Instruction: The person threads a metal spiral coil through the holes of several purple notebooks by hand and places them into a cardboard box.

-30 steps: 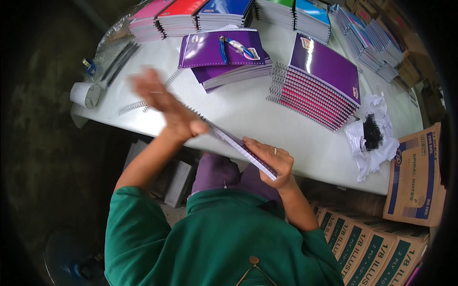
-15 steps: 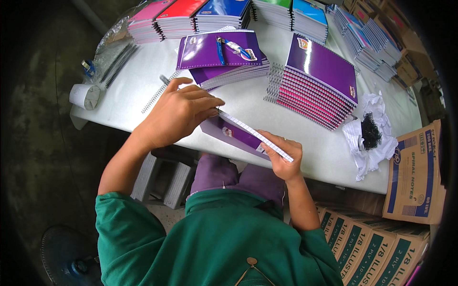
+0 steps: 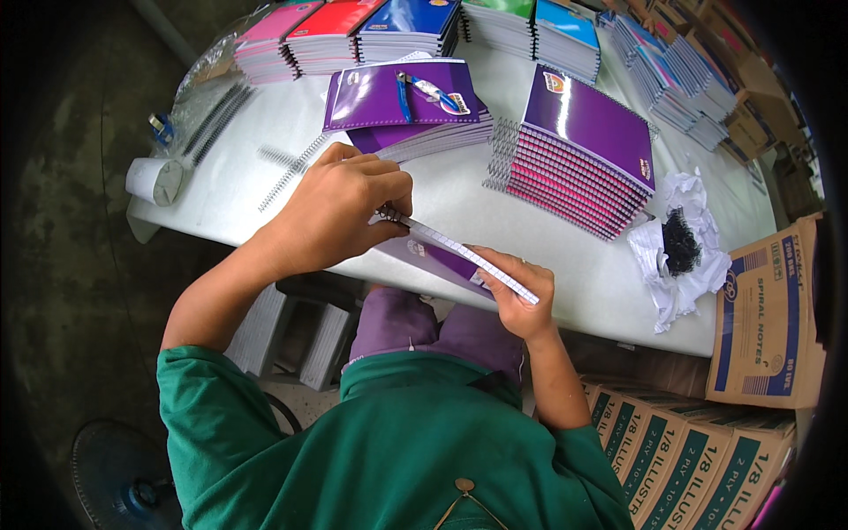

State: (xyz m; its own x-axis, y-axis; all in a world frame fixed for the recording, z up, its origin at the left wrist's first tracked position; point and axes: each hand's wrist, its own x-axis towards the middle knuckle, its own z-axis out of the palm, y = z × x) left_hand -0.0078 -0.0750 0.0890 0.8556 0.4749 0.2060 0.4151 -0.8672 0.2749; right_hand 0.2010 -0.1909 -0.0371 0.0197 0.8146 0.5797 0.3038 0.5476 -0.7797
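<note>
Above the table's near edge, a purple-covered notebook [image 3: 446,268] is tilted with its white punched edge upward. My right hand [image 3: 523,291] is closed around its right end, the thumb on the near cover. At the other end, my left hand [image 3: 349,208] is closed, its thumb and fingers pinching a dark spiral wire [image 3: 387,213] at the notebook's corner. Most of that wire is hidden by the fingers. Loose wire coils [image 3: 284,184] lie on the table behind my left hand. Blue-handled pliers [image 3: 406,95] rest on a stack of purple notebooks [image 3: 367,102].
A taller stack of spiral-bound purple notebooks [image 3: 583,141] stands right of centre. Crumpled white paper [image 3: 649,252] holds black wire bits [image 3: 680,243]. Coloured notebook stacks [image 3: 406,40] line the back. A white cup [image 3: 155,181] lies at left; cartons [image 3: 764,314] stand at right.
My left hand has closed in on the notebook's corner, its fingers curling down around the wire. My left elbow has swung outward to the left. The right hand keeps its hold.
</note>
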